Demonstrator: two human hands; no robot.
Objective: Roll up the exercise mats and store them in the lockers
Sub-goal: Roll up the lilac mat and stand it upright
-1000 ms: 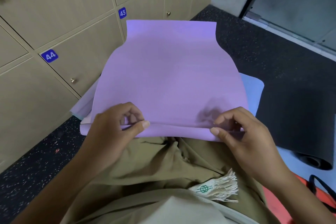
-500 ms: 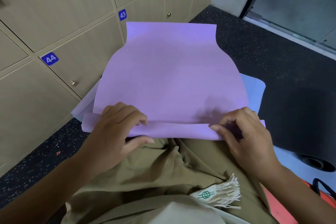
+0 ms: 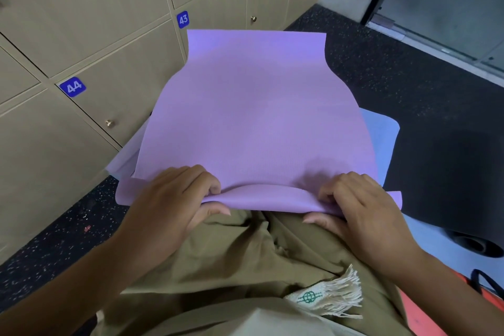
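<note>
both hands [image 3: 174,199] [image 3: 362,207] hide purple mat's [image 3: 253,117] rolled edge.

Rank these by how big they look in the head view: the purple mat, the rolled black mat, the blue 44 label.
Largest to smallest:
1. purple mat
2. rolled black mat, partly cut off
3. blue 44 label

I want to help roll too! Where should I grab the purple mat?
Probably the folded near edge of the purple mat, from the near side, as the left hand and right hand do: the roll starts there, and the rest lies flat.
</note>
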